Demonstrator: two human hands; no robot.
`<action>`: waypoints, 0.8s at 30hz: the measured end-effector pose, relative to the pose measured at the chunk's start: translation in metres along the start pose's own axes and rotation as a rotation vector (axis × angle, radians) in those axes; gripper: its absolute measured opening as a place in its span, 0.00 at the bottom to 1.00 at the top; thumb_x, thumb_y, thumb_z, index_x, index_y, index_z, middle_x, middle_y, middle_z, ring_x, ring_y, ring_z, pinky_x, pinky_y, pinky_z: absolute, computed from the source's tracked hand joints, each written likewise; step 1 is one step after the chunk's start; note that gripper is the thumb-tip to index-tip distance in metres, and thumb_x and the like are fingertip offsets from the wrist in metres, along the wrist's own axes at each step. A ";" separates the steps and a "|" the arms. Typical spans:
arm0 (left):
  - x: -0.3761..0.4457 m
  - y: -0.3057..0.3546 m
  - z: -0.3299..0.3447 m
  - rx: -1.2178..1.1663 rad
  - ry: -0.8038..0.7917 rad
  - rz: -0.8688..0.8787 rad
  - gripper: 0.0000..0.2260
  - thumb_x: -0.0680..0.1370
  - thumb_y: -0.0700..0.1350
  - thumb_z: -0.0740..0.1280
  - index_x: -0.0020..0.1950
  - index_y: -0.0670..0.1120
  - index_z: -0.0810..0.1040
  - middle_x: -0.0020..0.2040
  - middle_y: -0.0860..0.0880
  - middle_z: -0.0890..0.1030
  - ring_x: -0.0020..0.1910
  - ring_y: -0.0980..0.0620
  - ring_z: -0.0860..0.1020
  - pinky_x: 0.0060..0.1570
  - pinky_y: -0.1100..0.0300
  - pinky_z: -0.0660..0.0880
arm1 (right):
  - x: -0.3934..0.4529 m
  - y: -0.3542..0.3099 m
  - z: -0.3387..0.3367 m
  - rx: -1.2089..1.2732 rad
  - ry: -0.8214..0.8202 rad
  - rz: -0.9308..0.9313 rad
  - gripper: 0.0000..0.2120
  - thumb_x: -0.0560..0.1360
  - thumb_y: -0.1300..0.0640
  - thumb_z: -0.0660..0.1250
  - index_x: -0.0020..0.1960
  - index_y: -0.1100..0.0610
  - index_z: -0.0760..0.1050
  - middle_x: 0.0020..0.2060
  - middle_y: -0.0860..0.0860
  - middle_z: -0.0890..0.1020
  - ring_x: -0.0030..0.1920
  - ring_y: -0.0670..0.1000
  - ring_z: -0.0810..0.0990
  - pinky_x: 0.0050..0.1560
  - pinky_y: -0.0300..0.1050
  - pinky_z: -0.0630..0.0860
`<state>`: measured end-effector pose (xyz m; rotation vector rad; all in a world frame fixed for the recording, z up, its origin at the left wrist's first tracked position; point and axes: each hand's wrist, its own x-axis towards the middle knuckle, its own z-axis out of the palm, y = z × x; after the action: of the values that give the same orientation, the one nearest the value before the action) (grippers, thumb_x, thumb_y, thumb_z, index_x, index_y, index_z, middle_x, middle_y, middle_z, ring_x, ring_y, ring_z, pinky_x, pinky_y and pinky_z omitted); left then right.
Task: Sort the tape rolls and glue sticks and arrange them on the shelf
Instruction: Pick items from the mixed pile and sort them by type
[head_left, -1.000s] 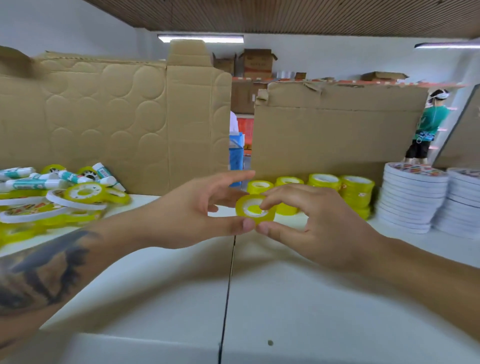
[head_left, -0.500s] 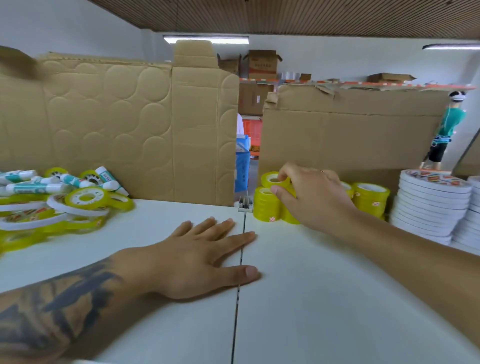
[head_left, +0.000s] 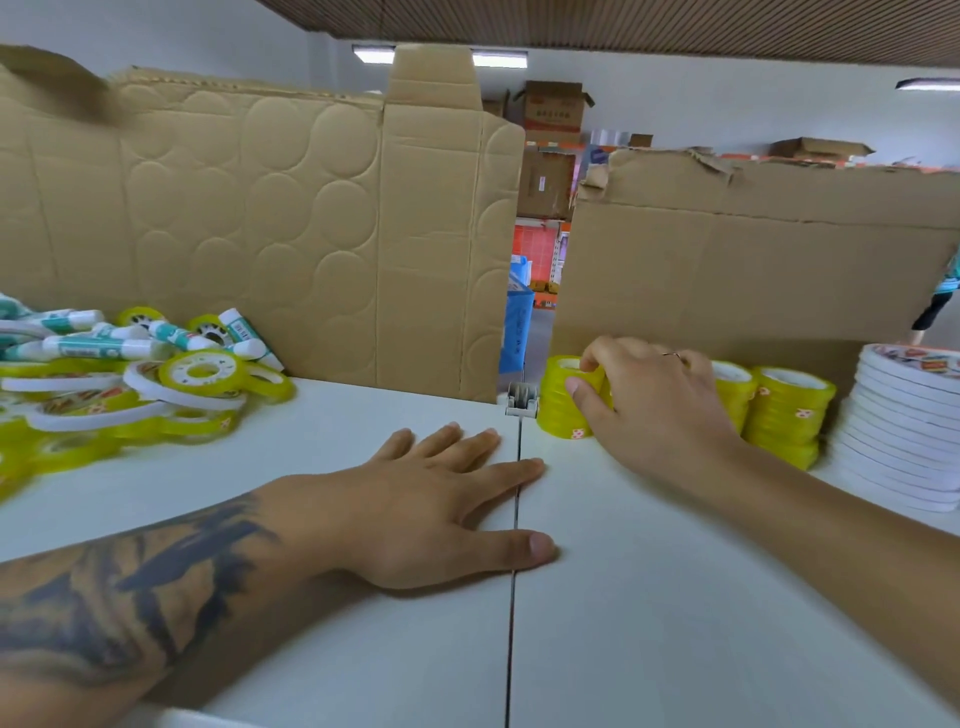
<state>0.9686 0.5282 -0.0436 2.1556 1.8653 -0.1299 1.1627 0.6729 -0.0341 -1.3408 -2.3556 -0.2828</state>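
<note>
My right hand (head_left: 649, 400) grips the top small yellow tape roll (head_left: 566, 371) on the leftmost stack of yellow rolls (head_left: 558, 415), which stands on the white shelf (head_left: 649, 597) against the cardboard. More stacks of yellow rolls (head_left: 792, 415) stand to its right, partly hidden by my hand. My left hand (head_left: 431, 504) lies flat on the shelf, fingers spread across the seam. At the far left is an unsorted pile of yellow tape rolls (head_left: 202, 371), flat white tape rolls (head_left: 176, 392) and white-and-teal glue sticks (head_left: 78, 348).
Cardboard sheets (head_left: 291, 234) wall off the back of the shelf, with a gap (head_left: 519, 322) between them. Stacked white flat tape rolls (head_left: 904, 431) stand at the right edge. A small metal bracket (head_left: 521, 405) sits at the seam. A person stands far right behind.
My right hand carried the small yellow roll from between both hands to the top of the leftmost stack. My left hand let go and dropped flat onto the shelf.
</note>
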 end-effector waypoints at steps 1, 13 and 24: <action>0.000 0.000 -0.002 -0.001 -0.003 0.001 0.36 0.70 0.81 0.45 0.76 0.76 0.40 0.83 0.61 0.40 0.81 0.56 0.36 0.79 0.45 0.37 | -0.001 0.000 -0.001 -0.008 -0.003 0.002 0.14 0.81 0.37 0.54 0.58 0.44 0.70 0.58 0.45 0.79 0.60 0.54 0.76 0.63 0.54 0.63; -0.043 -0.068 -0.050 0.142 0.416 -0.297 0.25 0.78 0.70 0.61 0.72 0.63 0.69 0.70 0.58 0.74 0.70 0.50 0.73 0.68 0.51 0.68 | -0.008 -0.064 -0.023 -0.051 -0.093 -0.304 0.29 0.76 0.31 0.45 0.71 0.40 0.68 0.77 0.46 0.66 0.74 0.51 0.67 0.73 0.51 0.56; -0.071 -0.173 -0.054 -0.027 0.614 -0.606 0.34 0.70 0.63 0.74 0.74 0.61 0.69 0.66 0.54 0.79 0.66 0.46 0.76 0.56 0.54 0.74 | -0.033 -0.147 0.001 0.243 -0.496 -0.526 0.28 0.79 0.28 0.47 0.78 0.31 0.54 0.81 0.40 0.52 0.79 0.40 0.47 0.78 0.43 0.46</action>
<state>0.7811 0.4968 -0.0011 1.6421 2.7895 0.4852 1.0515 0.5719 -0.0457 -0.7131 -3.0145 0.2158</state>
